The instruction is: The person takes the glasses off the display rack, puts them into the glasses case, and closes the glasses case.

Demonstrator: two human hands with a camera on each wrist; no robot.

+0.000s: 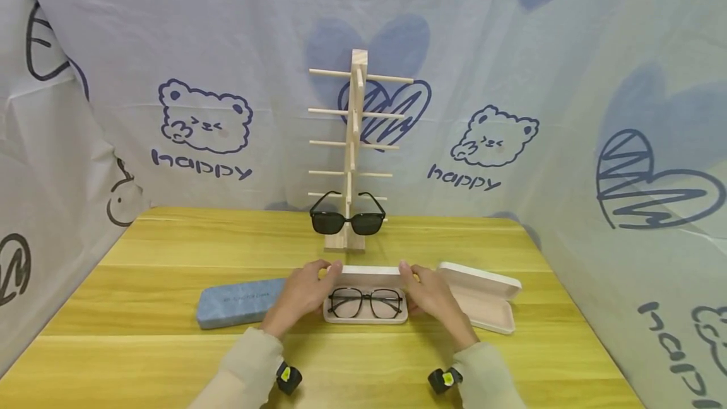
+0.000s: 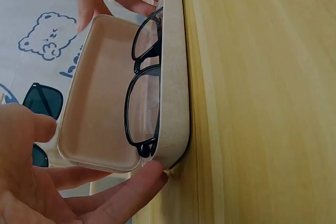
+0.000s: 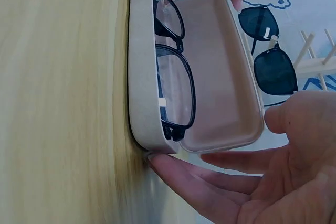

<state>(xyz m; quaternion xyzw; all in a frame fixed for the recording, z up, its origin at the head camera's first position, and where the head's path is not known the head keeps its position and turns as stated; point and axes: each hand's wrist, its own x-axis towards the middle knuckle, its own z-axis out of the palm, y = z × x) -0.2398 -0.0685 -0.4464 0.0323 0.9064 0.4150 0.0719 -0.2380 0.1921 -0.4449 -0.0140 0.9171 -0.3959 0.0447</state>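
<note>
An open white glasses case [image 1: 366,269] with a pale pink lining stands on the table between both hands. Black-framed eyeglasses [image 1: 348,303] lie in its base, lenses facing me. At the case's left end my left hand [image 1: 303,289] holds on, its thumb by the lid's upper edge and fingers along the end of the base. My right hand [image 1: 431,290] grips the opposite end in the same manner, with fingertips at the base's corner in the right wrist view. The lid [image 3: 210,72] is raised and leans back.
Left of the case lies a closed blue glasses case [image 1: 235,305]. A second white case [image 1: 483,308] sits open at the right. Behind, dark sunglasses [image 1: 328,223] hang low on a wooden peg rack [image 1: 353,125]. Printed cloth [image 1: 272,49] encloses the wooden table [image 1: 170,365].
</note>
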